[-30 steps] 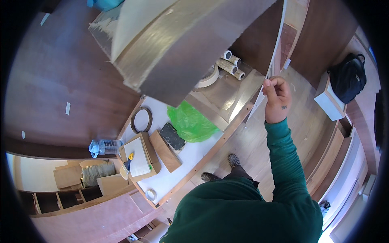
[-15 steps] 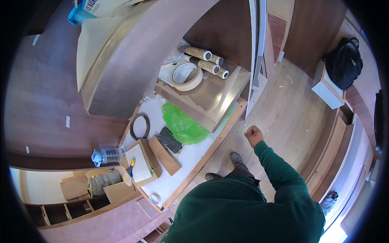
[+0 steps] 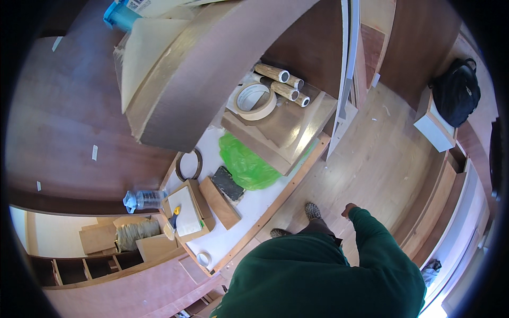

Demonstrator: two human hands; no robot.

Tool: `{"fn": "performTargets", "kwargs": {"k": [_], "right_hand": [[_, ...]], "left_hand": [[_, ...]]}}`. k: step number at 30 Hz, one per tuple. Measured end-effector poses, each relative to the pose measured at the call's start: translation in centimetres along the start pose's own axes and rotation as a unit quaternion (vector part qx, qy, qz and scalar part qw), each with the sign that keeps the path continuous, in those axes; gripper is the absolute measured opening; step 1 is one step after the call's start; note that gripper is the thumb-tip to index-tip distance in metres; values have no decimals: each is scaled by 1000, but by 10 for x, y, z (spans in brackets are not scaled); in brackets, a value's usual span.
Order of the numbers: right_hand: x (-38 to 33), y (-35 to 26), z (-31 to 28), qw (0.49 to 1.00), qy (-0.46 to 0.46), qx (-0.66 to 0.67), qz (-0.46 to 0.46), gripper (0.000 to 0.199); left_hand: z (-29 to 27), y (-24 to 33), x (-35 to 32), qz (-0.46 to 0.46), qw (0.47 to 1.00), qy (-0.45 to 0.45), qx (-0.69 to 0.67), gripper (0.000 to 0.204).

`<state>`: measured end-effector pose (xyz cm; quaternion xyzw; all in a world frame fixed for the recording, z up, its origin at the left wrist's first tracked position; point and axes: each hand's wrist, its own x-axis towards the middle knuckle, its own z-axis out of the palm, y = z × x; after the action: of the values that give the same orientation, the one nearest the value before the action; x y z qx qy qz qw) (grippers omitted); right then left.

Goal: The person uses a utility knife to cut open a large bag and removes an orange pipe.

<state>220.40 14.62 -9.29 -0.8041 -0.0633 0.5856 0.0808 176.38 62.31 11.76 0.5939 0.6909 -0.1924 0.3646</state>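
The right hand (image 3: 348, 210), right of centre in the lower half, is partly hidden by its sleeve (image 3: 367, 228); its grip I cannot tell. The green bag (image 3: 246, 164) lies mid-frame on the tabletop (image 3: 220, 239).

Small Print on a Package and a Tape Roll

Dark letters showed on a pale package (image 3: 140, 5) up at the top left, next to a blue thing (image 3: 121, 17). The edge of the view cut the package off, so only part of the print showed. Inside the big tan tape roll (image 3: 266, 109), on its pale inner wall, there were faint marks (image 3: 246, 96) that looked like print. They were too small and blurry to read. The black bag (image 3: 455, 94) at the right had a tiny light mark (image 3: 468, 87) on it, too small to tell if it was a word or a picture.
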Motion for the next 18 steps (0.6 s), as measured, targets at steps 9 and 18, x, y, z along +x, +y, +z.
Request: {"fn": "performTargets", "kwargs": {"k": [9,18], "right_hand": [[-38,-13,-40,975,-6,220,25,37],[-40,-33,-49,936,-9,349,38,35]], "left_hand": [[3,-8,3,-9,1000,-1,-8,40],[3,-16,1,-14,1000,1,-13,40]]}}
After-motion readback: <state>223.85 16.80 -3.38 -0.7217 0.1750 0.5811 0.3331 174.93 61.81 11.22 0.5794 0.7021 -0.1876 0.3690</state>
